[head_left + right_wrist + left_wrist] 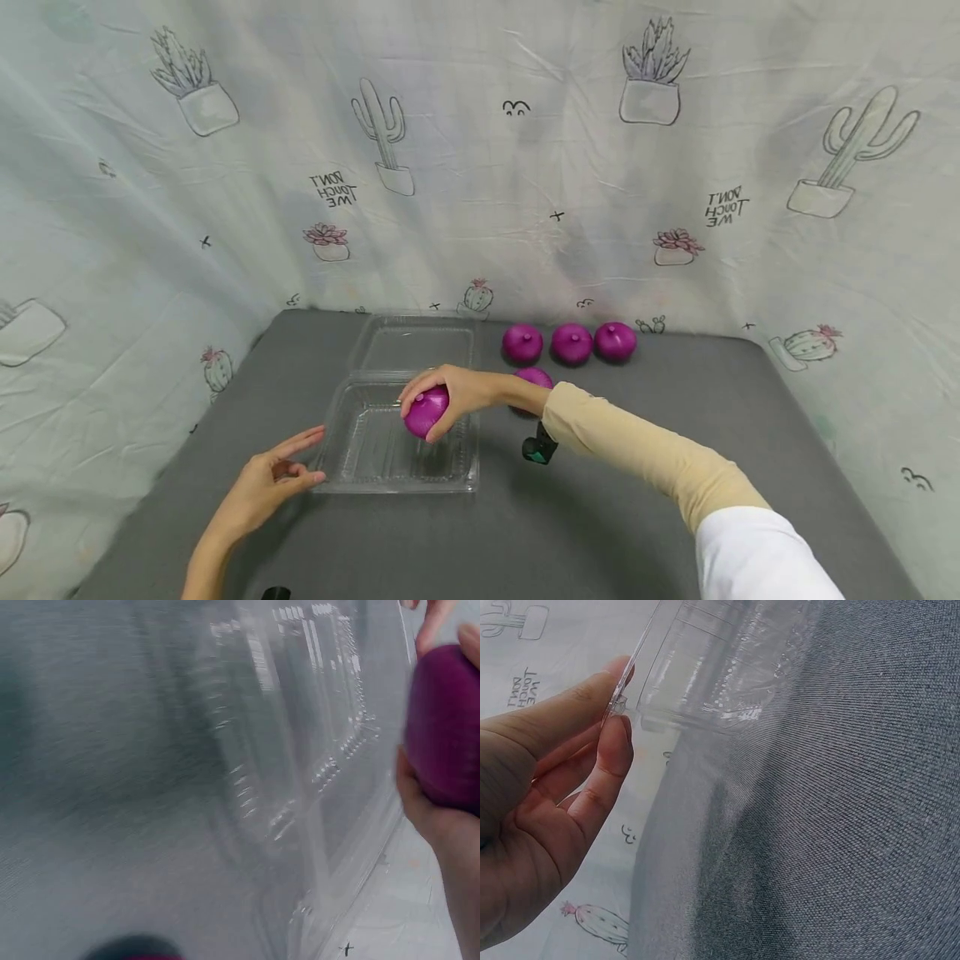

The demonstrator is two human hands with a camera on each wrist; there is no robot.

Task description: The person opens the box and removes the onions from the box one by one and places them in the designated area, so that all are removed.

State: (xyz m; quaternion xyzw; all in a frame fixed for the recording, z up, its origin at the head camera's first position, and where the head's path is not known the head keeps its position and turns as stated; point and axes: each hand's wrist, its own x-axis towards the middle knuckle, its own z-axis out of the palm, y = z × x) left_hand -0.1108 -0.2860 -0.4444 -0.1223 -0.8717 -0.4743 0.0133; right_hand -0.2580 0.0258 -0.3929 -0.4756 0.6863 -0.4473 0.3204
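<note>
A clear plastic clamshell box (327, 450) lies opened flat on the grey table, its lid (363, 346) folded back toward the wall. My right hand (461, 393) holds a purple onion (427, 414) above the right part of the base, fingers and thumb curled around it; the same onion (446, 735) fills the right edge of the right wrist view. At the box's left side, my left hand (258, 492) grips the rim with thumb and finger. The left wrist view shows those fingertips (615, 739) at the rim's edge, other fingers curled behind.
Three purple onions (572, 344) stand in a row at the back of the table, right of the lid. Another onion (534, 377) is partly hidden behind my right wrist. A patterned curtain (517, 167) encloses the table. Below my right wrist hangs a small black device (538, 447).
</note>
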